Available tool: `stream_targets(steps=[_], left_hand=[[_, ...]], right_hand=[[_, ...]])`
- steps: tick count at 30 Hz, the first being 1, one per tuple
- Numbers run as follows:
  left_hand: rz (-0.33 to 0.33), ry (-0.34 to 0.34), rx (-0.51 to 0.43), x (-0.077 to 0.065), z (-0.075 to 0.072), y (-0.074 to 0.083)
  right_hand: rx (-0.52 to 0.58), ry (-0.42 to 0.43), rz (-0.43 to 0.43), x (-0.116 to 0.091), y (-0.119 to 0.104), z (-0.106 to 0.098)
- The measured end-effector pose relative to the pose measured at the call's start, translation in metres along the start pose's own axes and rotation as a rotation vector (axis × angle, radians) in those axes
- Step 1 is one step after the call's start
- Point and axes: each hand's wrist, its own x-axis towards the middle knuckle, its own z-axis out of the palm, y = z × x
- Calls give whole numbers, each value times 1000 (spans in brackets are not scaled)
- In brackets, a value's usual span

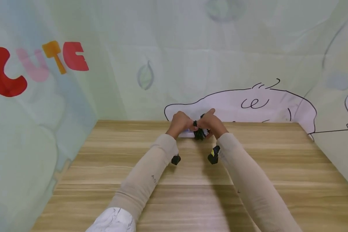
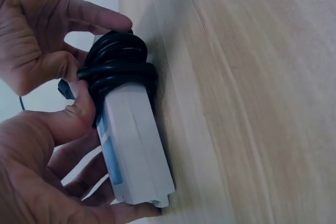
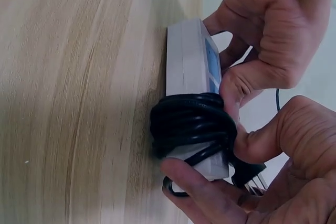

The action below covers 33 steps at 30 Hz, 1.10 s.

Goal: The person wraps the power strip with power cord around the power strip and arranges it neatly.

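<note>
At the far edge of the table, both hands hold a white power strip [image 2: 137,145] with a black power cord [image 3: 191,124] wound round one end. My left hand [image 1: 181,122] grips the strip's bare end, its thumb up against the coils and its fingers along the side with the blue label. My right hand [image 1: 212,124] pinches the cord at the wrapped end, thumb on the coils and a finger by a small loop. A black plug [image 3: 248,174] with metal prongs sticks out beside the right fingers. From the head view, the hands hide much of the strip.
The wood-grain table [image 1: 188,199] runs up to a printed cloth backdrop [image 1: 150,38] with cartoon drawings and coloured letters. Small black devices [image 1: 176,159] hang under both wrists, above the tabletop.
</note>
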Motion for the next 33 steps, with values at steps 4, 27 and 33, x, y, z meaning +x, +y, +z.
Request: stream_targets(steps=[4, 27, 33], left_hand=[[-22, -8, 15, 0, 0, 3], [147, -190, -81, -90, -59, 13], [216, -220, -118, -106, -66, 12]], right_hand=[[-35, 19, -30, 2, 1, 4], [9, -128, -122, 3, 15, -24], [20, -145, -139, 1, 19, -27]])
